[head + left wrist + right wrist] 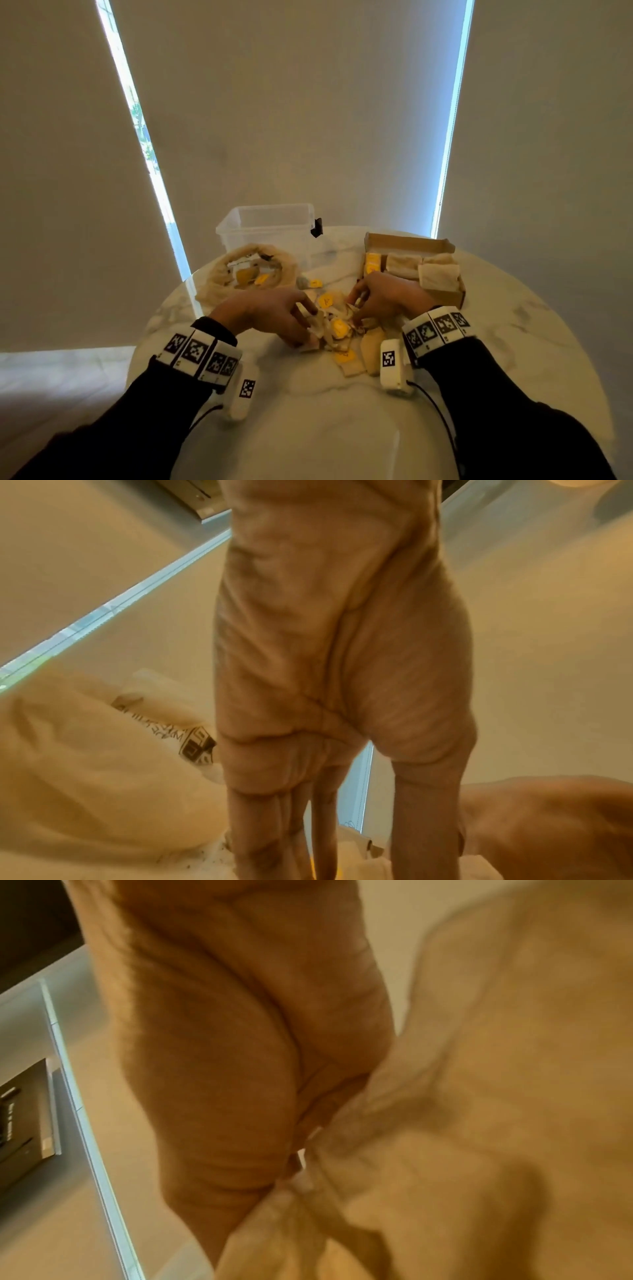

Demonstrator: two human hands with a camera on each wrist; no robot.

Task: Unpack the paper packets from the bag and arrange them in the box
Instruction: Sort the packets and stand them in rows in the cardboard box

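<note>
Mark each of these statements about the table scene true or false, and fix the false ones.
1. Both hands work at the loose pile of packets mid-table. True.
2. The cardboard box holds no packets. False: several lie in it.
3. The cloth bag sits on the person's left side, mouth open. True.
4. The clear plastic tub is full of packets. False: no packets show in it.
5. The left hand is inside the bag. False: it is at the pile, facing the right hand.
</note>
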